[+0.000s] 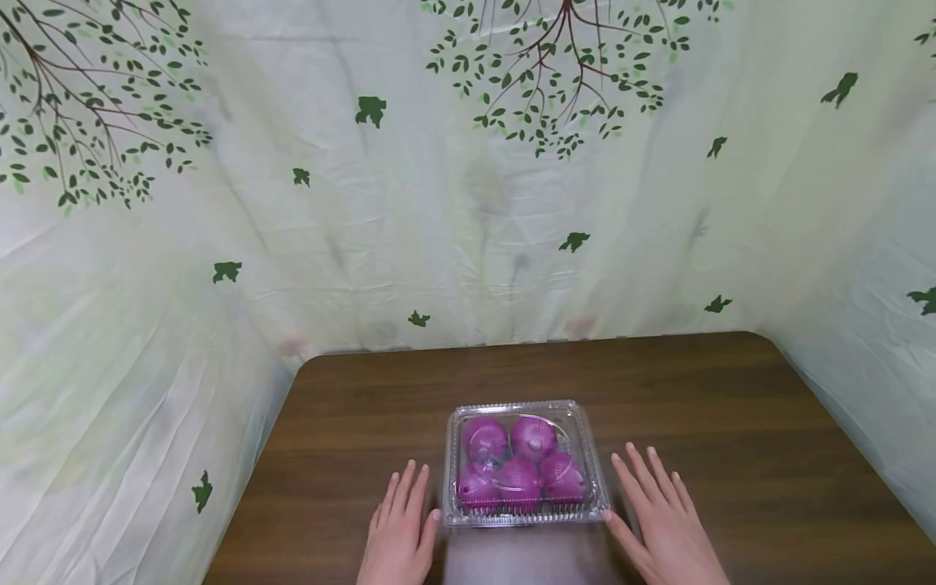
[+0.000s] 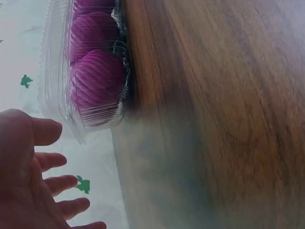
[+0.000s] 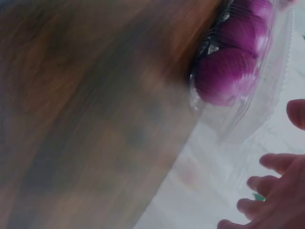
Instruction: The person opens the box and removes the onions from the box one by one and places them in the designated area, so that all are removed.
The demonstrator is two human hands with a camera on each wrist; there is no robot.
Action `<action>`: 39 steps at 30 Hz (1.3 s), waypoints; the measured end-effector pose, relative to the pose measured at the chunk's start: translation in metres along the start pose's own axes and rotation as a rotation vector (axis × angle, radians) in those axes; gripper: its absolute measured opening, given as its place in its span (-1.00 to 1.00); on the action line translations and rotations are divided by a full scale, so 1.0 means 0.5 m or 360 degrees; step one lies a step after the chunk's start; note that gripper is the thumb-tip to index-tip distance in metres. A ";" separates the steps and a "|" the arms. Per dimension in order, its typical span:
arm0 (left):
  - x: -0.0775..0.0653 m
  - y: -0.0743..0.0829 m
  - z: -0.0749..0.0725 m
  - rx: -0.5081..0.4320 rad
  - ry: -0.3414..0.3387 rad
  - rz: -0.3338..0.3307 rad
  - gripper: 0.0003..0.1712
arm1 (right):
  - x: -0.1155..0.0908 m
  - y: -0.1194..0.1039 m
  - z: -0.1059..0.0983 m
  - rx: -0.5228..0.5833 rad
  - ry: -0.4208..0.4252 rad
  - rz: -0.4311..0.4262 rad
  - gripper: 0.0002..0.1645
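Observation:
A clear plastic clamshell box [image 1: 526, 518] sits on the brown table with its lid down. Inside it are several purple ridged balls [image 1: 519, 481] in two rows. My left hand [image 1: 400, 524] lies just left of the box, fingers extended, the thumb close to its front left corner. On the other side, my right hand [image 1: 665, 520] spreads its fingers, thumb tip right at the front right corner. The left wrist view shows the box's clear side [image 2: 57, 71] beyond my thumb. In the right wrist view, purple balls [image 3: 226, 76] show through the wall, apart from my fingers.
The wood-grain table [image 1: 351, 406] has rounded far corners. Behind it and along both sides hangs a pale cloth [image 1: 453, 203] printed with branches and green leaves. A pale reflection lies on the table in front of the box.

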State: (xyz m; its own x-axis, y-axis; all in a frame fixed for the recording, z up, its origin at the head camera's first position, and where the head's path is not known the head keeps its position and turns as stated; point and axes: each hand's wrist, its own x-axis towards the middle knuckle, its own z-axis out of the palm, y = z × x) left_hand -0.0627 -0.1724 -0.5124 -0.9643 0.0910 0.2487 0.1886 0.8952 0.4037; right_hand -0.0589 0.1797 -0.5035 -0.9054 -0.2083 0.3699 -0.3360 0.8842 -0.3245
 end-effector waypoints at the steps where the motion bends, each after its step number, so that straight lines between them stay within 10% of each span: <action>1: 0.000 0.000 0.000 -0.0042 0.0004 0.0000 -0.37 | 0.002 -0.003 0.001 0.0016 0.0005 -0.0010 -0.17; 18: 0.004 0.004 0.021 -0.0535 0.0131 -0.0158 -0.52 | 0.042 -0.080 0.025 0.0267 0.0028 -0.0113 -0.25; 34: 0.007 -0.002 0.046 -0.1154 -0.0041 -0.0436 -0.51 | 0.082 -0.136 0.078 0.0447 0.0018 -0.0532 -0.26; 39: 0.008 -0.010 0.045 -0.1618 -0.0150 -0.0550 -0.50 | 0.095 -0.150 0.087 0.0450 -0.0113 -0.0621 -0.27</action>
State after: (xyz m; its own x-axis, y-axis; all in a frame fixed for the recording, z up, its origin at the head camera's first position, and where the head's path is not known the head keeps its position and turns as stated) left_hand -0.0720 -0.1667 -0.5333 -0.9972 -0.0253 -0.0701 -0.0723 0.1010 0.9923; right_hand -0.0882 0.0851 -0.4995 -0.7099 -0.5384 0.4540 -0.7024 0.5882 -0.4008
